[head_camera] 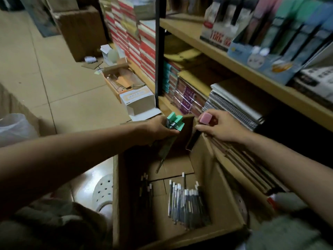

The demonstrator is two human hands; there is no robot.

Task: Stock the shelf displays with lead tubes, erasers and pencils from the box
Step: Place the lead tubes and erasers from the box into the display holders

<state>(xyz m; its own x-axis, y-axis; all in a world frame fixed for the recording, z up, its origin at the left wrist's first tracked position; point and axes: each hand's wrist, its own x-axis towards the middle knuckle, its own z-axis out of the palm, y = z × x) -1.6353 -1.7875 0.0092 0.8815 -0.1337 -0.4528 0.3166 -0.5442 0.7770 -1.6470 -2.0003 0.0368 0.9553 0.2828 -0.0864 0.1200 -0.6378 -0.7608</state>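
Observation:
An open cardboard box (221, 192) stands on the floor below me. Several thin lead tubes with white caps (183, 202) lie on its bottom, and darker pencils (146, 184) lie along its left wall. My left hand (156, 130) grips a bundle of pencils with green block-shaped tops (175, 121) above the box's far edge; their dark shafts point down into the box. My right hand (218, 129) pinches a pink-topped pencil (206, 118) by its upper end, its dark body (193, 139) hanging over the box's right flap.
A wooden shelf (239, 67) at the right holds display boxes of pens (281, 42) above, with notebooks (232, 107) and book stacks (144, 47) on lower levels. Small open cartons (138, 101) lie on the tiled floor. A white perforated stool (103, 192) stands left of the box.

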